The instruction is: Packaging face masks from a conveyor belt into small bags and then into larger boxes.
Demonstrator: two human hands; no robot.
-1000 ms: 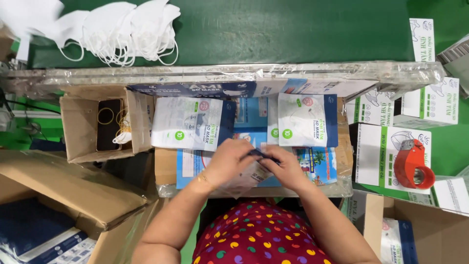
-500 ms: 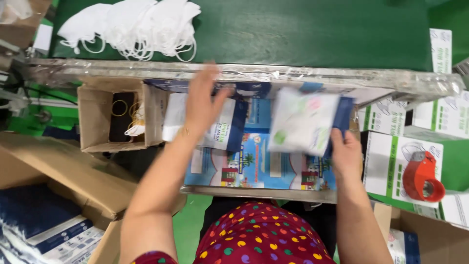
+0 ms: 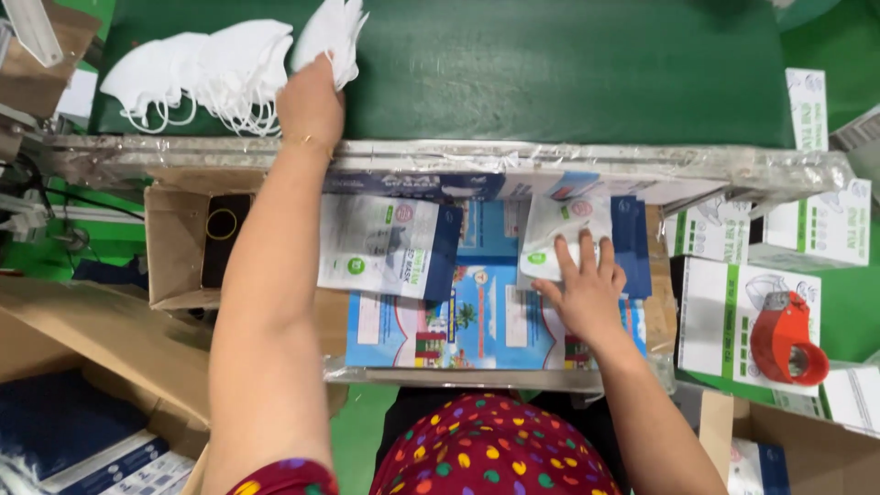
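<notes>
A: What is seen in the head view, upper left of the frame?

B: A heap of white masks (image 3: 206,73) is spread on the green belt (image 3: 568,69). The left hand (image 3: 310,103) is stretched up to that heap and closed on a bunch of masks (image 3: 332,35), which is lifted clear of the belt at its upper end. The heap is kept within arm's reach, it seems, so that a bunch can be taken without the body being moved.

A: And the right hand?

B: The right hand (image 3: 587,291) is laid flat, fingers spread, in the middle right of the frame. Nothing is gripped by it; a white pouch (image 3: 561,234) is pressed down under the fingertips onto a blue printed sheet (image 3: 458,316). The pouch is probably held so that it cannot slide while the other arm is away.

A: What else is laid out?

B: A second pouch (image 3: 378,243) is set left of centre, partly hidden by the left forearm. A foil-wrapped ledge (image 3: 587,160) is run across the frame between belt and sheet. At the left an open carton (image 3: 179,243) is placed with a tape roll (image 3: 222,223) inside. At the right, white-and-green boxes (image 3: 715,316) are stacked, and a red tape dispenser (image 3: 784,337) is rested on one, close to the right hand's side.
</notes>
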